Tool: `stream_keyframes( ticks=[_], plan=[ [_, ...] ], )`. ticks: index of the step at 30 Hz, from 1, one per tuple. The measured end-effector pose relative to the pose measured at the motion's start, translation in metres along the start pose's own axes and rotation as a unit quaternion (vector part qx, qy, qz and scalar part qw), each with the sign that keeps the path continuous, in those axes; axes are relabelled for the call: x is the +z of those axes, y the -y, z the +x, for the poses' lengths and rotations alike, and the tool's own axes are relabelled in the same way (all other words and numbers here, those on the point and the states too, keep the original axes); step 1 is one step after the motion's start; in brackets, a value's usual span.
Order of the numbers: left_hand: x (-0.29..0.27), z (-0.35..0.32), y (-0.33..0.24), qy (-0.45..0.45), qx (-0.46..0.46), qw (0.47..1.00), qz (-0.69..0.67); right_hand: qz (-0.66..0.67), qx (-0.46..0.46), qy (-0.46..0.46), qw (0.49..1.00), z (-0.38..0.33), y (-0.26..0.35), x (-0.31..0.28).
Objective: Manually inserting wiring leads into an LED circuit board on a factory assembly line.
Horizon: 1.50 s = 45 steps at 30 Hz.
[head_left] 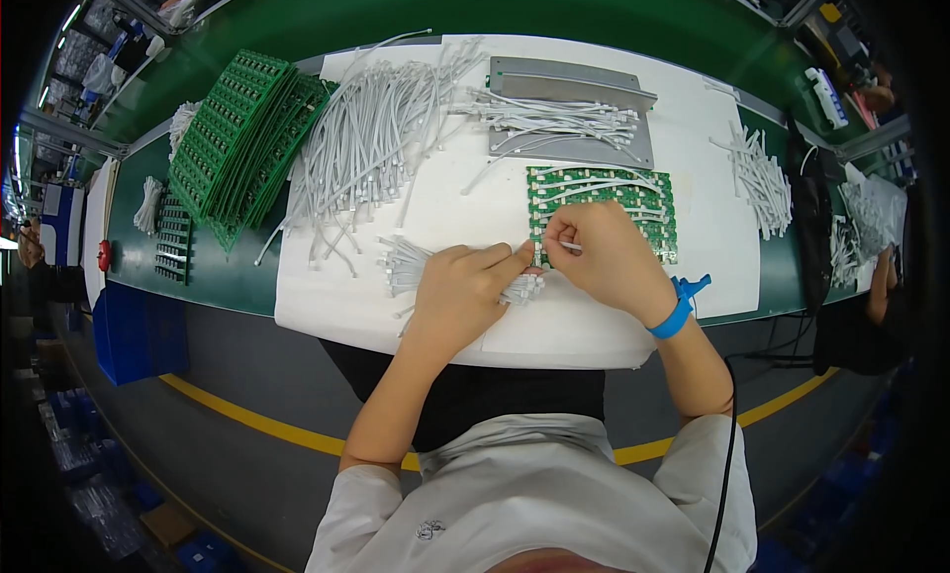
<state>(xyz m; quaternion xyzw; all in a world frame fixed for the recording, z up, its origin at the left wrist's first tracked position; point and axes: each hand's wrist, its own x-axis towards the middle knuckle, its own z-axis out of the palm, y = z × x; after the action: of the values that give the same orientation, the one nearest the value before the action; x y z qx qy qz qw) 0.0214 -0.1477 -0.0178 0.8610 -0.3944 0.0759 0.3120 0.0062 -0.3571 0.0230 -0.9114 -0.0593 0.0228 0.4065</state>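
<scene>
Left hand (463, 281): centre of frame, fingers together, grip pinched on a small bundle of short grey wires (411, 264) fanning out to its left; bundle kept low over the white mat (327, 306), prob. so one lead can be fed across at a time.
Right hand (602, 259): just right of left hand, fingertips touching it; grip closed on a single white lead (569, 245), blue wrist strap (678, 311) on the wrist.
Green circuit panel (653, 202): flat on the worktop, right above the hands, w/ leads already lying across it; near enough for short reaches.
Loose wire pile (371, 143): upper centre-left, spare stock.
Stack of green boards (242, 143): upper left, well apart.
Grey metal plates (574, 78): top centre, more leads on them.
</scene>
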Motion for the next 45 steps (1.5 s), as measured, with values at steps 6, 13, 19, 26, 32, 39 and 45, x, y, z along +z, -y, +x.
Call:
stream_keyframes(
  ticks=[6, 13, 19, 26, 32, 39, 45],
  plan=[
    [0.001, -0.001, 0.000, -0.001, -0.012, 1.000, -0.003, 0.024, -0.001, -0.003, 1.000, -0.004, -0.007, 0.003],
    [0.000, 0.001, -0.002, 0.002, -0.026, 1.000, 0.002, 0.010, 0.009, 0.016, 1.000, -0.008, -0.006, 0.001],
    [-0.006, 0.004, -0.009, -0.037, -0.107, 0.990, -0.087, -0.225, -0.205, -0.236, 0.923, -0.023, 0.002, 0.010],
    [-0.037, 0.004, -0.041, 0.012, -0.191, 0.964, -0.182, 0.186, -0.128, -0.175, 0.958, -0.056, 0.013, 0.044],
    [-0.023, -0.005, -0.050, 0.003, -0.210, 0.962, -0.176, 0.266, -0.119, -0.186, 0.938, -0.063, 0.013, 0.058],
    [-0.021, -0.012, -0.057, 0.061, -0.253, 0.934, -0.244, 0.238, -0.087, -0.232, 0.939, -0.072, 0.017, 0.066],
    [-0.031, -0.018, -0.058, 0.060, -0.223, 0.865, -0.446, 0.401, -0.015, -0.291, 0.868, -0.081, 0.017, 0.069]
  ],
)
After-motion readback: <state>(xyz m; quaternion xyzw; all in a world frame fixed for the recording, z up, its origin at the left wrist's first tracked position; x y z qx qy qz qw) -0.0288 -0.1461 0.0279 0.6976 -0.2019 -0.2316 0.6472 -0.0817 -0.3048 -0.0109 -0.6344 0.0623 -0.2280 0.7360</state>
